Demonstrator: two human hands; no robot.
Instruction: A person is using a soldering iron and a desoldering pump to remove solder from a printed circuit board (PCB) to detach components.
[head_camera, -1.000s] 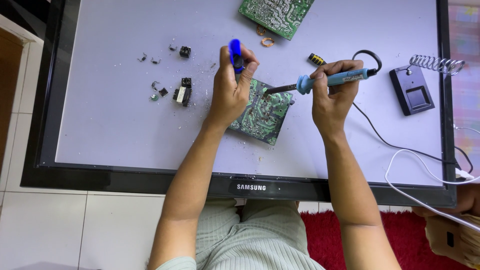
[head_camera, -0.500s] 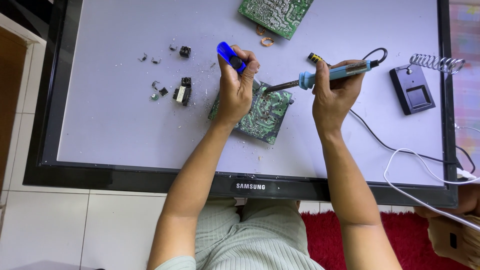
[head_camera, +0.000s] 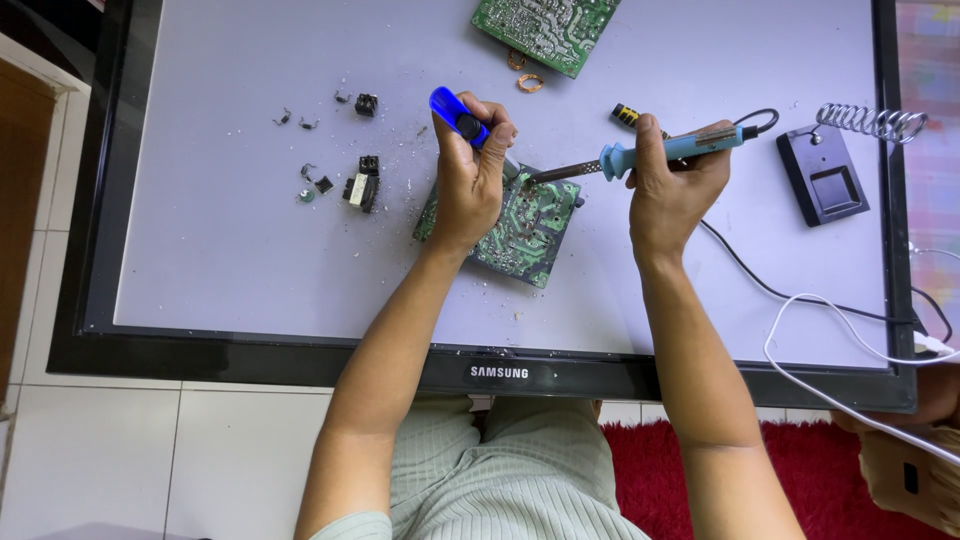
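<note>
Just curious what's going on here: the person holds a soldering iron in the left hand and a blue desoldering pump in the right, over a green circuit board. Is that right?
Not quite: the hands are swapped. The head view shows the soldering iron in the right hand and the blue desoldering pump in the left hand, both over the green circuit board.

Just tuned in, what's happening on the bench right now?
A person is working on a green circuit board lying on a flat screen panel. The right hand holds a blue soldering iron, tip at the board. The left hand holds a blue desoldering pump there. Loose components lie to the left.
</note>
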